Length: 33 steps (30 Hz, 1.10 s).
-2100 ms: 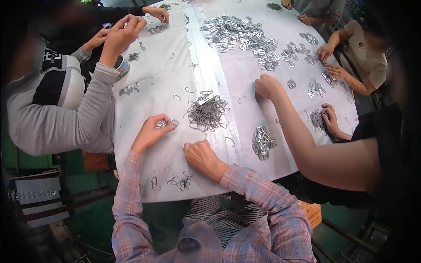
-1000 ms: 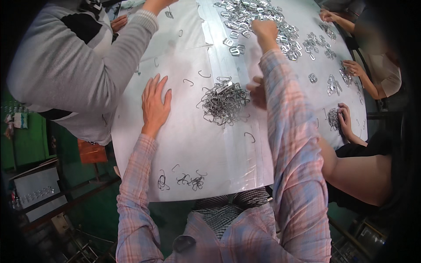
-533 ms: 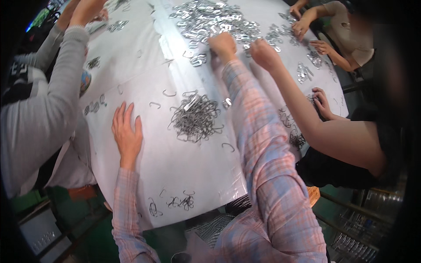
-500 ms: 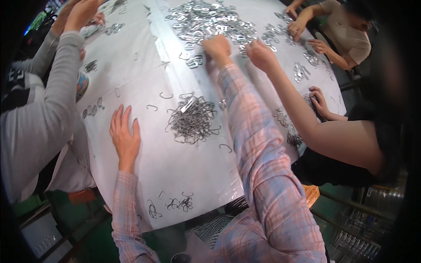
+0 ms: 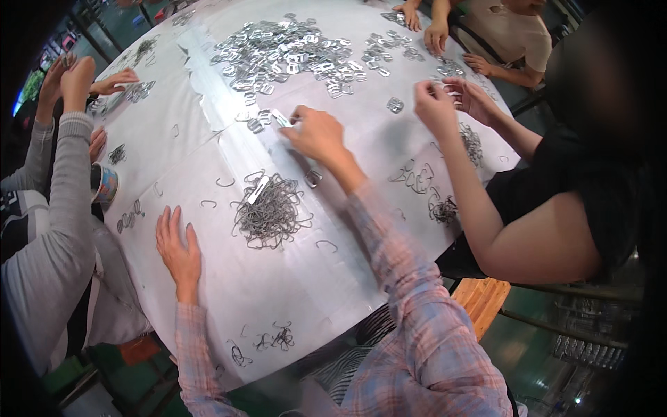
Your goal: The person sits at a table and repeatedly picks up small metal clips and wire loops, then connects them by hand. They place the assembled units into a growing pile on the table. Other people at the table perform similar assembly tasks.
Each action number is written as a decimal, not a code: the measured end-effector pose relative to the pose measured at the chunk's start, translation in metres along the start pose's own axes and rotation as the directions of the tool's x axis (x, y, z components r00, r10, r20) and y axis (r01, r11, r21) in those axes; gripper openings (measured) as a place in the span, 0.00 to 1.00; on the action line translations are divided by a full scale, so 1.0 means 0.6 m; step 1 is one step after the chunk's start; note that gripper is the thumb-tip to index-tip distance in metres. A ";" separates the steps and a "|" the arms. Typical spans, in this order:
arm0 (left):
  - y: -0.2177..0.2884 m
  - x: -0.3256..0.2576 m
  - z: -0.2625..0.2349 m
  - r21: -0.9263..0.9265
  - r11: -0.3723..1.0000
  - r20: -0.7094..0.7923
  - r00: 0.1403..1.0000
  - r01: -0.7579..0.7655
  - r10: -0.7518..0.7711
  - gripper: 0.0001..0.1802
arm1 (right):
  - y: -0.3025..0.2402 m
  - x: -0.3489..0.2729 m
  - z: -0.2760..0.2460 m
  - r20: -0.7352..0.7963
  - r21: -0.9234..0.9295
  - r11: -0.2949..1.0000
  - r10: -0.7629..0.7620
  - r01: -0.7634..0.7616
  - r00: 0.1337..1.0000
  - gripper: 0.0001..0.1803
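A white table (image 5: 292, 292) holds a big heap of metal plates (image 5: 278, 52) and a wire pile (image 5: 272, 212). The right hand (image 5: 318, 133) pinches one plate (image 5: 281, 119); a firm fingertip grip seems best. The left hand (image 5: 179, 247) lies flat, fingers spread.

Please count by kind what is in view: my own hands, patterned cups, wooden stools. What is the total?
Own hands: 2, left hand and right hand
patterned cup: 1
wooden stool: 1
Total: 4
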State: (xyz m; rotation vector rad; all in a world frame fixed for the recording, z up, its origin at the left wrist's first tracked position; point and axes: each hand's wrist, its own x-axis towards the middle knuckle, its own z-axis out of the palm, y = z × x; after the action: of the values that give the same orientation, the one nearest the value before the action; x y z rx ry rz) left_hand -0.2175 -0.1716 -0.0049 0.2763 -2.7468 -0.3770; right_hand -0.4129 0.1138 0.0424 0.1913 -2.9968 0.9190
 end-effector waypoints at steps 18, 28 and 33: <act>-0.034 0.027 -0.019 0.035 0.958 0.312 0.914 -0.284 0.259 0.23 | -0.082 -0.377 -0.016 0.339 0.413 0.865 -0.436 0.285 0.834 0.11; 0.119 -0.092 -0.045 -0.333 0.936 0.295 0.955 0.117 -0.015 0.20 | 0.019 -0.505 -0.129 0.334 0.429 0.898 -0.253 0.092 0.908 0.15; 0.252 -0.027 -0.079 -0.441 0.890 0.073 0.984 -0.113 0.161 0.11 | 0.012 -0.460 -0.124 0.170 0.534 0.832 -0.279 0.149 0.945 0.14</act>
State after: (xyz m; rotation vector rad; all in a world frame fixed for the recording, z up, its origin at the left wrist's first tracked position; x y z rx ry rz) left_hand -0.2066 -0.0356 0.0769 -0.0579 -2.6674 -0.9728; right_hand -0.1421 0.1933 0.0900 0.6745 -2.7551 1.7609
